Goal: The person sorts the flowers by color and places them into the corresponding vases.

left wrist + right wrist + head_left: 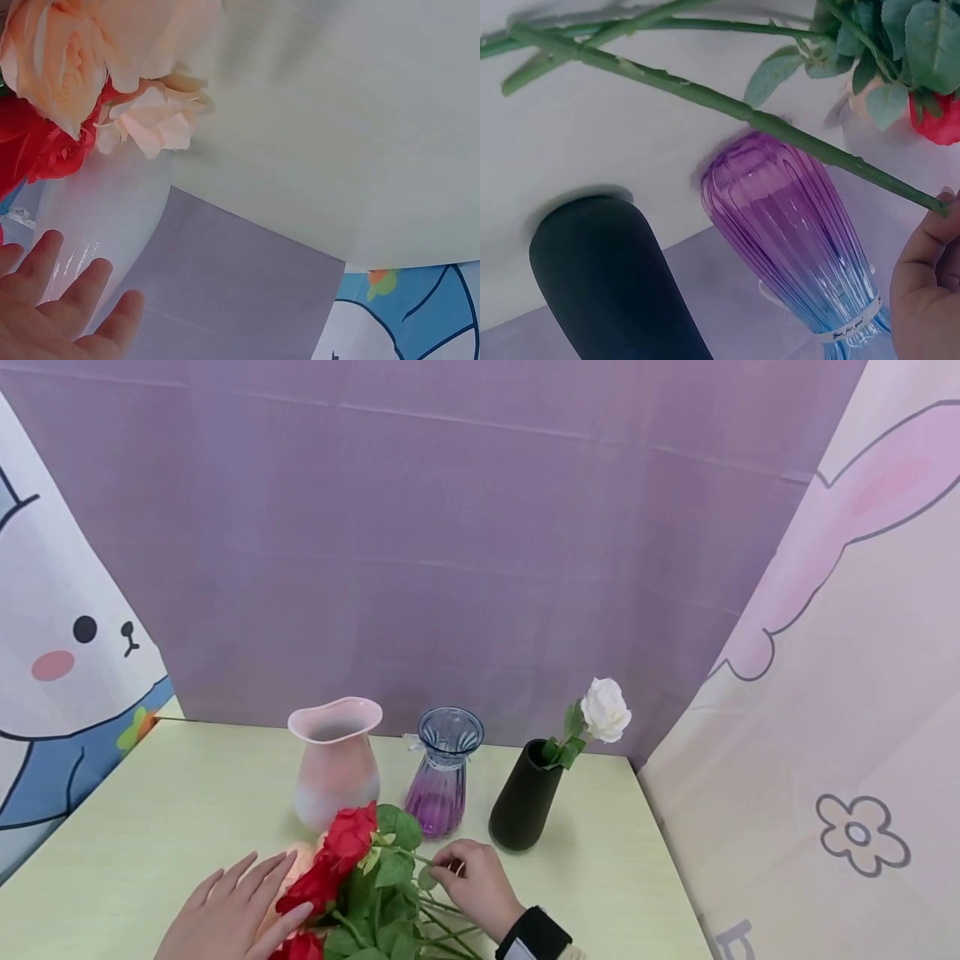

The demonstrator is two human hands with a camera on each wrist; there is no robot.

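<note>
Backdrop: a purple cloth point(465, 527) fills the upper middle of the head view; cartoon rabbit panels stand at the left edge point(60, 677) and the right edge point(840, 693).
Counter: pale yellow-green counter point(172, 810) across the lower half of the head view, carrying three vases in a row and a bunch of flowers at the bottom centre.
Pink vase: pink vase point(335, 760) with a wavy rim, left of centre, just behind the flowers; it is empty as far as the head view shows.
Black vase: black vase point(527, 795) right of centre, tilted slightly, holding one white rose point(606, 710) with green leaves at its mouth.
Purple vase: ribbed glass purple vase point(442, 772), blue at the neck, between the other two; the right wrist view shows it point(787, 232) close beside the black vase point(607, 277).
Flowers: red roses point(333, 860) and green leaves lie on the counter at the bottom centre; the left wrist view shows peach roses point(67, 52) among them.
Left hand: left hand point(232, 910) at the lower left of centre, fingers straight and spread, lying flat on the blooms, gripping nothing.
Right hand: right hand point(480, 881) at the lower centre, a dark cuff at the wrist, fingers curled and pinching a green stem point(727, 105) of the bunch, in front of the purple vase.
</note>
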